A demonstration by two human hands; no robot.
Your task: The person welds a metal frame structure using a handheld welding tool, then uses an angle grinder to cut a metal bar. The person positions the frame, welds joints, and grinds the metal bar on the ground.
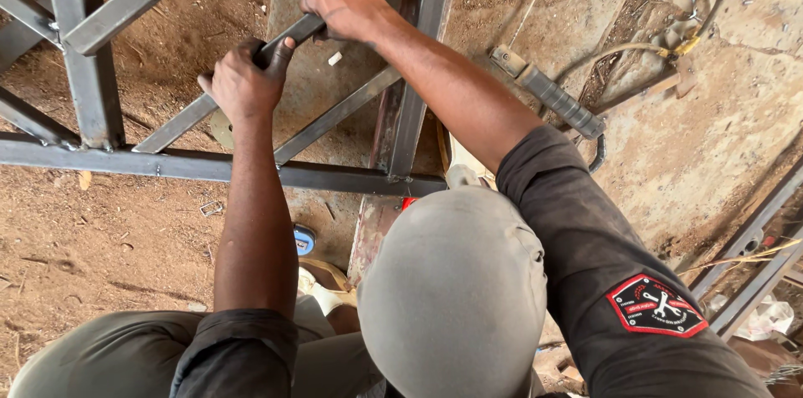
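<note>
Both your hands are closed around the same diagonal steel bar (pixel 251 72), the slanted strut that runs from the lower left up toward the upper right of the welded frame (pixel 209 165). Your left hand (pixel 244 84) wraps the bar lower down, fingers curled over its top edge, while your right hand (pixel 347 3) clamps it higher up, knuckles facing you. Spacing the two grips apart along the strut likely gives you leverage and keeps the bar from twisting as you hold it against the frame. The bar sits just above a second, parallel diagonal bar (pixel 339 114), and both slant down toward the horizontal rail that crosses in front of you. You are crouched close over the work, one knee (pixel 456 298) raised beneath your right arm, which probably steadies your reach. The frame lies low over bare dirt ground (pixel 100 239). Off to your right a ribbed grey tool handle (pixel 556 101) with a cable (pixel 619 51) rests on the ground, well apart from either hand, and a small blue round object (pixel 304 239) lies near your leg under the rail.
</note>
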